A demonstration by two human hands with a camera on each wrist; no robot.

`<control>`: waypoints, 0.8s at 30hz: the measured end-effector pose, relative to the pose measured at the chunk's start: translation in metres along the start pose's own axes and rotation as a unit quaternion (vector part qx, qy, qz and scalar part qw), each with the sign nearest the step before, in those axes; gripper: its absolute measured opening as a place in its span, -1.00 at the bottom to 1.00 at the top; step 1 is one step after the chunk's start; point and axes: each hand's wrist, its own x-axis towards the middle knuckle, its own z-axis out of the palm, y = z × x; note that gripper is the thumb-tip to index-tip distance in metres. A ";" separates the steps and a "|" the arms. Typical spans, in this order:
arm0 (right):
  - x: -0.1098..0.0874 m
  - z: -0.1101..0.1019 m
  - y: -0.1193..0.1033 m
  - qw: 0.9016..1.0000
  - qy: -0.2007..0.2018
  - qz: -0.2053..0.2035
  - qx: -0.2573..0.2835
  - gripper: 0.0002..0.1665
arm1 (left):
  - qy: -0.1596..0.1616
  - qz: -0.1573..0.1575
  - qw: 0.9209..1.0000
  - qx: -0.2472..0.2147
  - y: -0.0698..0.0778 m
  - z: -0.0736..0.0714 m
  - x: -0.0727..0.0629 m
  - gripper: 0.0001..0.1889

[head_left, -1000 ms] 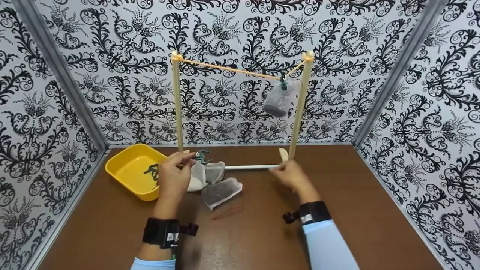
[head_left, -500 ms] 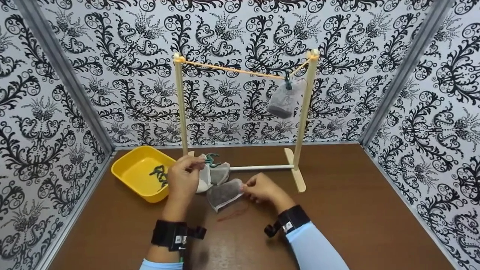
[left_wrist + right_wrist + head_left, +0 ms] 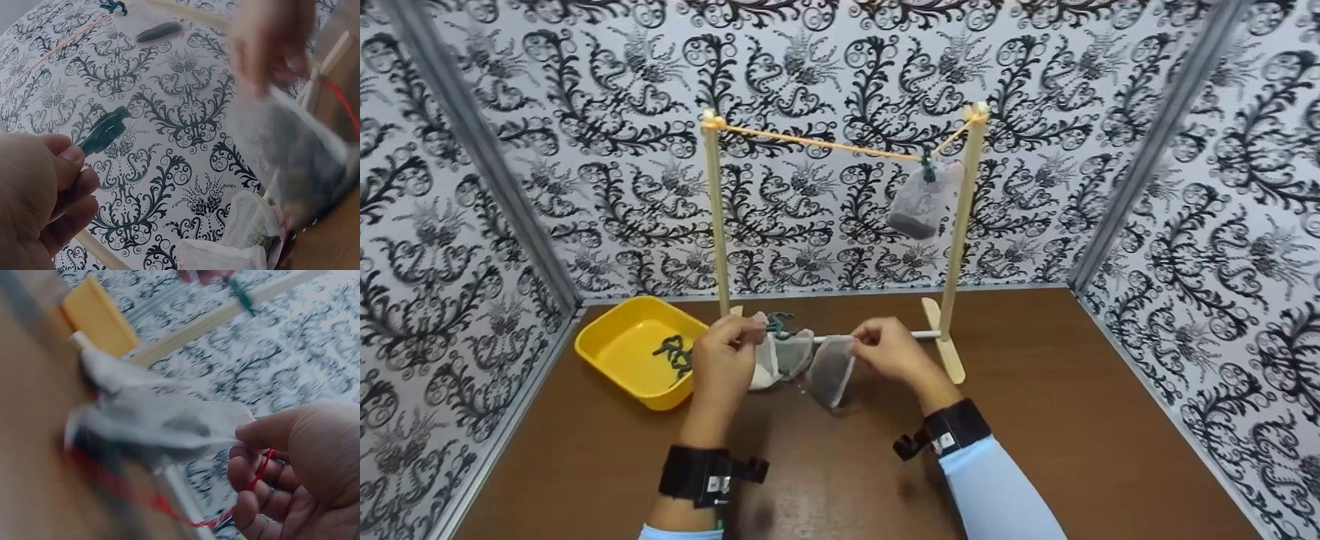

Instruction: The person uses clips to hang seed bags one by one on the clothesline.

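My left hand (image 3: pixel 724 361) pinches a dark green clothespin (image 3: pixel 107 132) between thumb and fingers, beside the yellow tub. With thumb and forefinger, my right hand (image 3: pixel 894 354) grips the top edge of a white mesh drawstring bag (image 3: pixel 831 369) with dark contents. The bag hangs tilted, and its red string (image 3: pixel 261 469) loops by my right fingers. Just left of it, two more mesh bags (image 3: pixel 791 354) lie on the table, partly behind my left hand. Another mesh bag (image 3: pixel 919 206) hangs from the orange cord, held by a green clothespin (image 3: pixel 928 166).
A wooden stand with two upright posts (image 3: pixel 958 232) carries the sagging orange cord (image 3: pixel 817 141). A white bar (image 3: pixel 926 334) joins its feet. At left, a yellow tub (image 3: pixel 634 382) contains several green clothespins (image 3: pixel 673 354). Patterned panels (image 3: pixel 825 240) wall in the brown table (image 3: pixel 1035 420).
My right hand came left from the stand's right foot, took hold of the mesh bag's top and lifted it upright. My left hand stays nearly in place with the clothespin.
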 end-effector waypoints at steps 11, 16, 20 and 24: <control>0.030 -0.096 -0.108 0.989 0.090 0.030 -0.109 -0.85 | -0.004 0.003 1.000 0.013 -0.001 -0.005 -0.003 -0.79; 0.033 -0.138 -0.151 0.973 0.182 -0.009 -0.138 -0.82 | -0.002 0.018 1.000 0.008 0.006 0.000 -0.002 -0.76; 0.037 -0.159 -0.172 0.961 0.221 -0.025 -0.166 -0.81 | 0.004 0.033 0.999 -0.017 0.017 0.006 0.001 -0.72; 0.040 -0.169 -0.184 0.947 0.242 -0.036 -0.210 -0.80 | 0.007 0.058 0.998 -0.037 0.034 0.011 0.007 -0.70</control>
